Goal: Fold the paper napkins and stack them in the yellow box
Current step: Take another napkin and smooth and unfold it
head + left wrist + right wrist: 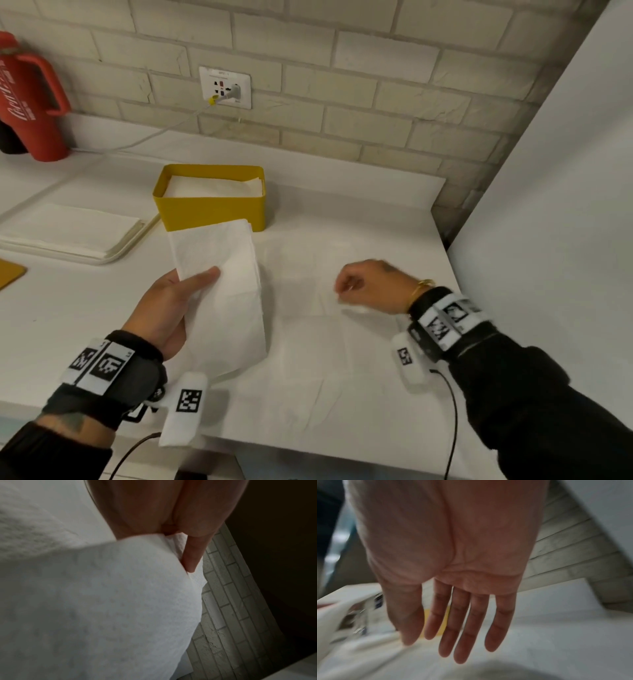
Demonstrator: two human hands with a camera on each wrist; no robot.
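Our left hand (164, 308) holds a folded napkin (222, 294) above the white counter (376, 240), thumb laid across its top and fingers underneath. Our right hand (370, 286) holds nothing; the wrist view shows its fingers (462, 628) straight and loose over an unfolded napkin (325, 342) spread flat on the counter. The yellow box (209, 205) stands just beyond the held napkin, with folded napkins (212, 186) already inside. To the left lies a tray (120, 246) with a stack of flat napkins (68, 226); a red jug (30, 99) stands far left by the brick wall (376, 85), where a cable (164, 126) runs from the socket (225, 87).
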